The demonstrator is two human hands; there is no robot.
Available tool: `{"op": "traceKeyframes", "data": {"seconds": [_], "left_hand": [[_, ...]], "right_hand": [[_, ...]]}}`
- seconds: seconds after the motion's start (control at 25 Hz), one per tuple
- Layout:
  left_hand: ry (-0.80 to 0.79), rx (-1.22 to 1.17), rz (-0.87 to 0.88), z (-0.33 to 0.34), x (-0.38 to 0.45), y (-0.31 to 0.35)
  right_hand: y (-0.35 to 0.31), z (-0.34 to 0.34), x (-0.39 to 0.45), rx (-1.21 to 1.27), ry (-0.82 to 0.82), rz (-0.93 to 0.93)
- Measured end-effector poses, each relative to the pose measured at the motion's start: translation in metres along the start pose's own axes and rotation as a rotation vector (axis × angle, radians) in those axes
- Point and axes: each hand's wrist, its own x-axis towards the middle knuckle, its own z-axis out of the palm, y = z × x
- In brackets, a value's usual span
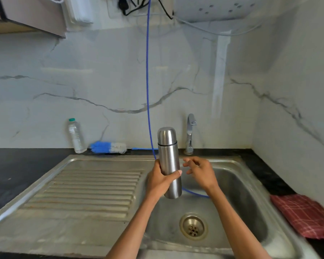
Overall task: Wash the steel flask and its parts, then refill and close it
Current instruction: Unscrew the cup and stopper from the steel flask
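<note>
The steel flask (pixel 169 161) stands upright in the air above the sink basin (pixel 238 186), with its domed cap on top. My left hand (pixel 160 179) grips its lower body, thumb across the front. My right hand (pixel 199 170) hovers just to the right of the flask with loose fingers, not touching it and holding nothing.
A tap (pixel 190 134) rises behind the basin. A blue hose (pixel 147 81) hangs from above into the sink. On the dark counter lie a blue and white bottle brush (pixel 108 147) and a plastic water bottle (pixel 75 136). A red checked cloth (pixel 305 214) lies at the right. The ribbed drainboard (pixel 86 189) is at the left.
</note>
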Motion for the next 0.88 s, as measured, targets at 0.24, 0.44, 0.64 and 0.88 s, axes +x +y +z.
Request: {"op": "traceKeyframes", "data": {"seconds": [0.24, 0.44, 0.64, 0.88], "left_hand": [[-0.066, 0.138, 0.017, 0.014, 0.013, -0.018], [-0.105, 0.194, 0.048, 0.013, 0.018, -0.032], [-0.266, 0.185, 0.070, 0.020, 0.010, -0.026], [-0.249, -0.182, 0.097, -0.023, 0.021, -0.014]], "right_hand": [[0.011, -0.003, 0.009, 0.091, -0.123, -0.072], [0.015, 0.014, 0.011, -0.015, -0.205, -0.004], [0.025, 0.023, 0.009, -0.015, -0.090, 0.035], [0.028, 0.008, 0.007, -0.039, -0.061, 0.044]]}}
